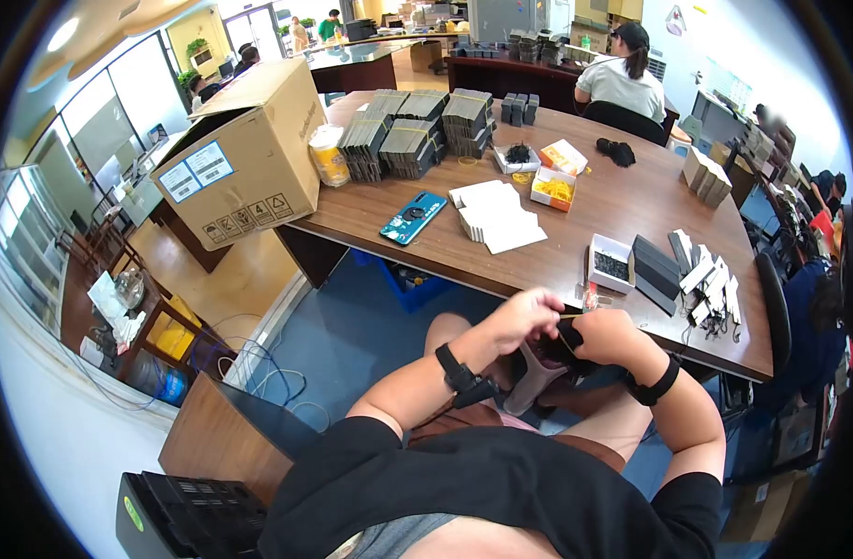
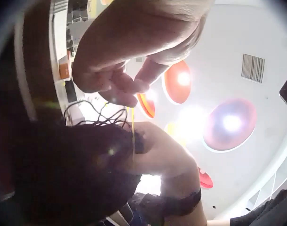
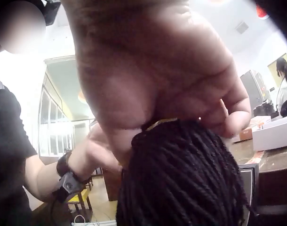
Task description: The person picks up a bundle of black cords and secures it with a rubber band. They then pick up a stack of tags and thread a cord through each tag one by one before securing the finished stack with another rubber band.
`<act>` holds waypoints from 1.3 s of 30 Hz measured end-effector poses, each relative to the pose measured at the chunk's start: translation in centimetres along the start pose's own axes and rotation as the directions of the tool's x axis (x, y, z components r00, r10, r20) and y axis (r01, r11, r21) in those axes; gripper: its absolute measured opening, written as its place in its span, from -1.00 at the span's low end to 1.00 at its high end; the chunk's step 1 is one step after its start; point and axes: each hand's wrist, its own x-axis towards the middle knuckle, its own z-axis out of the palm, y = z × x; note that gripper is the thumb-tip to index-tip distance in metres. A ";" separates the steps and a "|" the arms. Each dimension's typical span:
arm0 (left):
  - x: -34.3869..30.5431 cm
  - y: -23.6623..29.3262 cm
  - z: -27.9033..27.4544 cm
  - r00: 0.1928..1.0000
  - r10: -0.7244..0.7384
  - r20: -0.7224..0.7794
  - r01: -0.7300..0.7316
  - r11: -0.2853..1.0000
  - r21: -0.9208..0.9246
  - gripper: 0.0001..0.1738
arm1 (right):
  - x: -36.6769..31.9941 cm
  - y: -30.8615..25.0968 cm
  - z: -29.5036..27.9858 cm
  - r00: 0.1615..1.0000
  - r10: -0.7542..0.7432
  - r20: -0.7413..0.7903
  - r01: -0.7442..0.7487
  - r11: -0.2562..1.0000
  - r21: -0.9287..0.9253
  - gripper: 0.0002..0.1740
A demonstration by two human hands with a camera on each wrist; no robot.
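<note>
A thick bundle of black cords hangs below my right hand, which grips it near its top over my lap. A thin yellow rubber band runs taut from the bundle to my left hand. The thumb and fingers of the left hand pinch the band's end, a short way from the right hand. In the right wrist view, part of the band shows at the bundle's gathered top, under the right palm. Loose cord ends stick out near the left fingertips.
On the table are a box of yellow rubber bands, a white box with small black pieces, white cards, a phone and another black bundle. Stacked grey packs and a carton stand left.
</note>
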 end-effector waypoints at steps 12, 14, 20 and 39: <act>-0.1 3.0 2.2 0.928 0.374 0.002 -0.362 0.898 0.249 -0.70 | 0.3 1.7 -1.7 0.995 0.006 -0.102 0.004 0.996 0.092 -0.69; 0.8 1.6 2.0 0.877 0.478 0.055 -0.425 0.715 0.555 -0.59 | 0.4 2.1 -1.6 0.997 0.008 -0.081 0.002 0.992 0.125 -0.68; 2.4 -0.9 2.1 0.909 0.411 0.069 -0.351 0.666 0.658 -0.58 | 0.4 1.3 -1.8 0.997 -0.014 -0.082 0.025 0.990 0.135 -0.69; 0.3 -0.7 -1.0 0.793 0.608 0.048 -0.407 0.469 0.784 -0.68 | -0.7 2.9 -2.3 0.989 -0.007 -0.147 0.024 0.993 0.118 -0.67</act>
